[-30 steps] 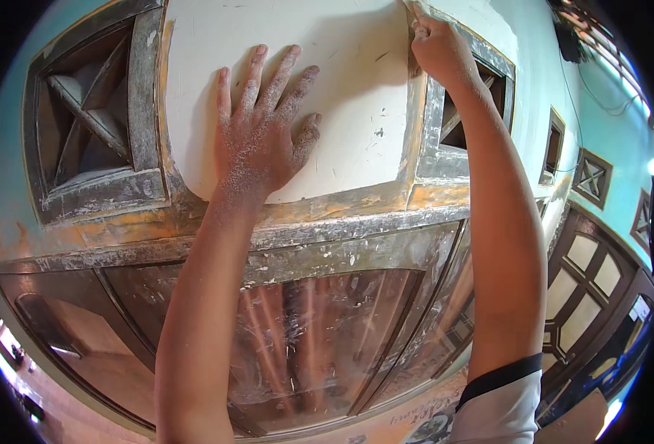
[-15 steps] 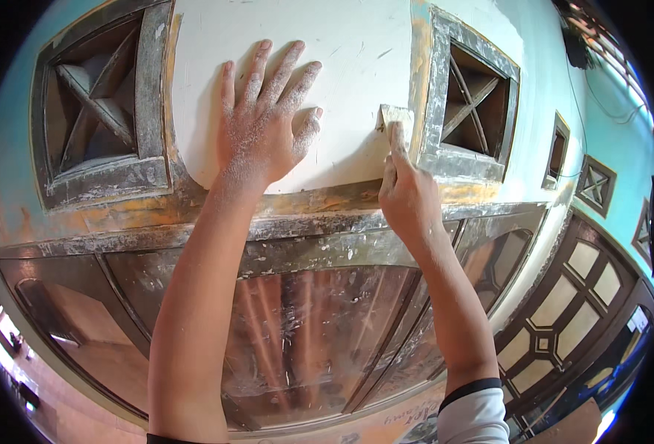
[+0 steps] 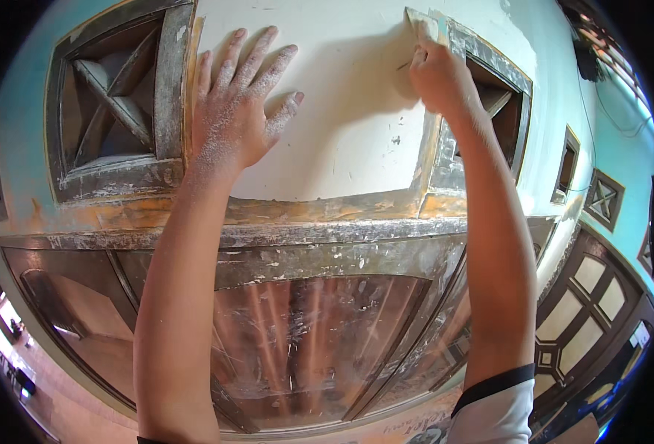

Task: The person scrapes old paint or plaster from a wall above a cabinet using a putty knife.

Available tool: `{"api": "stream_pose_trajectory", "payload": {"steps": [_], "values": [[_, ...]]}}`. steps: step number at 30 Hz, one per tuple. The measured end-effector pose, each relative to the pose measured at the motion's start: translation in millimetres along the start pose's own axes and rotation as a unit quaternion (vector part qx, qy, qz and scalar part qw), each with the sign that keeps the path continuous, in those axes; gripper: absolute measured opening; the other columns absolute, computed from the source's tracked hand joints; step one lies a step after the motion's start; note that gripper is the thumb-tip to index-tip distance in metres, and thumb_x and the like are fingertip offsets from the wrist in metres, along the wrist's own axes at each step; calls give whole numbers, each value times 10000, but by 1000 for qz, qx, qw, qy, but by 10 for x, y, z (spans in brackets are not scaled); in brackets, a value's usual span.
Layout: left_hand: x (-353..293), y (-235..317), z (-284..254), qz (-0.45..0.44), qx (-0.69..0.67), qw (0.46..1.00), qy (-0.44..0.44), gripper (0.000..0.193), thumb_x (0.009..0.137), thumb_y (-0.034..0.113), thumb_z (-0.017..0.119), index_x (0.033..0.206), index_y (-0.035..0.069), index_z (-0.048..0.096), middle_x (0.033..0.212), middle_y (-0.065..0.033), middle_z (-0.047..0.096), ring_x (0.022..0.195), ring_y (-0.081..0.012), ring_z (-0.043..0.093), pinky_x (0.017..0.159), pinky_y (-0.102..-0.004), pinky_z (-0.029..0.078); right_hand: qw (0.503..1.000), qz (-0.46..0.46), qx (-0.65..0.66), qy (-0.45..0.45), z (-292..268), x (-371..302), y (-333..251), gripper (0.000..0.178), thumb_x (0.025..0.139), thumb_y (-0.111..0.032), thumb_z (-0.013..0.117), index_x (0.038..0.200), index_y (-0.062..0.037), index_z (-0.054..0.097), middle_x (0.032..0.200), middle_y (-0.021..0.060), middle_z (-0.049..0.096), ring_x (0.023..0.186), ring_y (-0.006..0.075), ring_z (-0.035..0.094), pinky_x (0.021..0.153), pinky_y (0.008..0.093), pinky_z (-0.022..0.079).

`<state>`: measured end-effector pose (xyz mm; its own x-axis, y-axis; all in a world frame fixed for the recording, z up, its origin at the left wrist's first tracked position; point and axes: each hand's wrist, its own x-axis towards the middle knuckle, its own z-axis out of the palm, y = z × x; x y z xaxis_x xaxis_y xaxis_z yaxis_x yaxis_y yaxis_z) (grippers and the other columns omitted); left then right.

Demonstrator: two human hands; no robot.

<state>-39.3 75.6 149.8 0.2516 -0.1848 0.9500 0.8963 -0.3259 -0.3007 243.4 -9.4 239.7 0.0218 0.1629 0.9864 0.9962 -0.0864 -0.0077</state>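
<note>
My left hand (image 3: 234,111) lies flat on the white wall panel (image 3: 341,140), fingers spread and coated in pale dust. My right hand (image 3: 441,78) grips a putty knife (image 3: 421,22), its blade against the panel's upper right part. The knife's handle is hidden inside my fist. Just right of that hand is a wooden vent frame (image 3: 482,52) with a crossed lattice, partly covered by my forearm. A few dark marks and scratches show on the white surface below the knife.
Another lattice vent (image 3: 116,96) sits to the left. A worn wooden ledge (image 3: 327,233) runs under the panel, above dusty window glass (image 3: 312,340). At the right is a dark door with pale panels (image 3: 589,274), and a turquoise wall (image 3: 626,126) rises behind it.
My right hand has moved the putty knife up and slightly right along the panel. My left hand has stayed flat on the panel while the view has shifted a little.
</note>
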Motion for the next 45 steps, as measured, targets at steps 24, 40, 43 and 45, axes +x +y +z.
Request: {"api": "stream_pose_trajectory", "payload": {"steps": [24, 40, 43, 45], "values": [[-42, -42, 86, 1, -34, 999, 12, 595, 1035, 543, 544, 1592, 362, 439, 1715, 61, 307, 1596, -223, 233, 1315, -556, 126, 994, 44, 1, -104, 5, -1575, -269, 287, 1049, -324, 527, 1192, -164, 718, 758, 201, 722, 721, 435, 717, 666, 563, 562], [-21, -22, -130, -15, -45, 997, -59, 672, 1023, 459, 577, 1626, 220, 399, 1753, -28, 235, 1622, -289, 155, 1326, -539, 80, 987, 74, 32, -140, 110, -2592, -749, 512, 1032, -250, 594, 1536, -187, 534, 669, 140, 690, 591, 373, 681, 580, 508, 520], [-13, 25, -210, -35, -32, 994, -99, 677, 1023, 462, 575, 1629, 221, 393, 1756, -19, 226, 1625, -283, 144, 1327, -538, 74, 989, 75, 23, -127, 115, -2033, -687, 355, 1036, -295, 574, 1356, -180, 678, 726, 175, 711, 683, 413, 706, 646, 530, 545], [-28, 10, -129, -19, -23, 997, -70, 674, 1027, 466, 566, 1631, 225, 389, 1756, -18, 223, 1626, -282, 140, 1328, -538, 65, 992, 69, 1, -105, 25, -1558, -632, 287, 1039, -335, 551, 1145, -141, 736, 784, 208, 727, 771, 442, 719, 689, 546, 557]]}}
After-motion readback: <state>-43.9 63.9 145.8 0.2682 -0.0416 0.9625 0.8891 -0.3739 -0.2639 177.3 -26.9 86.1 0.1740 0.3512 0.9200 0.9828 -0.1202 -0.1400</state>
